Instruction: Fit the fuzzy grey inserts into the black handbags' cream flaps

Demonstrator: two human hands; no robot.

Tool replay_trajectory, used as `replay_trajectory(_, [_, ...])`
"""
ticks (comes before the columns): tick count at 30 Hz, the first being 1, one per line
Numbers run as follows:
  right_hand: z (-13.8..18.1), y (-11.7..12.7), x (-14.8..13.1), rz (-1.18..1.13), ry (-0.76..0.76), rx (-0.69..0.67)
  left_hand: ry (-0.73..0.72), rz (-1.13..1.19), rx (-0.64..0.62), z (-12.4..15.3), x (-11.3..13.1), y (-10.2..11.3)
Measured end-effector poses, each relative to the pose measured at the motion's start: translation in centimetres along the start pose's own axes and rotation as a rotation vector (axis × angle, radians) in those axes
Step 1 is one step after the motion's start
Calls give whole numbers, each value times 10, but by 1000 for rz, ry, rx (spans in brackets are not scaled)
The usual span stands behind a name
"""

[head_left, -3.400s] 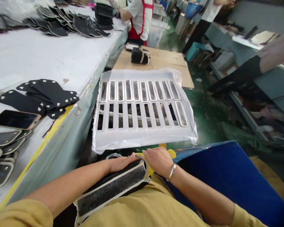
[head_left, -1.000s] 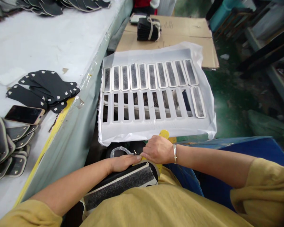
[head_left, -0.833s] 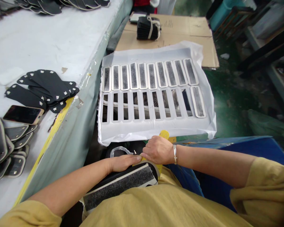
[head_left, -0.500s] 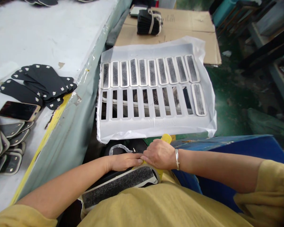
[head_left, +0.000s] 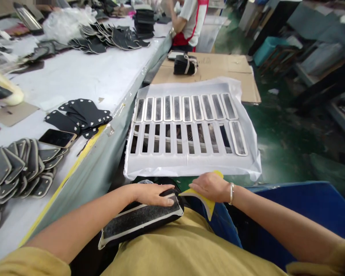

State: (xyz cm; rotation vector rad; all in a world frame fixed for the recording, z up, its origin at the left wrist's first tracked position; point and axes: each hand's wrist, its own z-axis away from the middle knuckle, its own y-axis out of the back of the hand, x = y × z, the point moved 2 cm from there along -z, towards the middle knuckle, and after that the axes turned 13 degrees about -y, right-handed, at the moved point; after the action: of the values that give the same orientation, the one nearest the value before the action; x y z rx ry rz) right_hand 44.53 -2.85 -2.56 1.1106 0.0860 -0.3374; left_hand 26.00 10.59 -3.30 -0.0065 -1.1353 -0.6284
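Across the lap lies a black padded piece (head_left: 143,219) with a speckled dark panel edged in white. My left hand (head_left: 152,194) rests on its top end, fingers stretched out and thumb apart. To the right, my right hand (head_left: 209,186) grips a curved yellow strip (head_left: 210,207) with a pale inner face. The strip's pointed tip reaches toward the black piece's corner; whether they touch I cannot tell. In front is a white sheet (head_left: 172,161) with a row of dark white-edged rectangles above a row of cut-out slots, one filled at the right end.
A blue bin (head_left: 299,214) stands at the right. On the left table (head_left: 57,82) are a phone (head_left: 57,138), black cut pieces (head_left: 80,115) and grey pieces (head_left: 31,163). A tied black bundle (head_left: 185,64) sits on cardboard (head_left: 218,63). Another person (head_left: 189,23) is behind.
My hands were together at the piece's end; now the right one has moved right with the yellow strip, apart from the left. The view has tilted up, showing more background.
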Motion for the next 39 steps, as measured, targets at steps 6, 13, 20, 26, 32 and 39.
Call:
replay_trajectory(6, [39, -60, 38, -615, -439, 32, 146, -467, 368, -2, 33, -48])
replay_trajectory(13, [81, -110, 4, -1323, -277, -386, 254, -779, 589, -14, 36, -83])
replay_trajectory(20, [89, -98, -9, -1401, -81, -621, 238, -837, 653, -18, 33, -88])
replay_trajectory(26, [73, -88, -25, -1189, -81, -525, 208, -831, 711, -19, 31, -92])
replay_trajectory(32, [60, -84, -32, -1066, -38, -504, 177, -774, 730, -17, 31, -90])
replay_trajectory(39, [59, -71, -36, -1055, -85, -593, 171, -844, 667, -17, 33, -90])
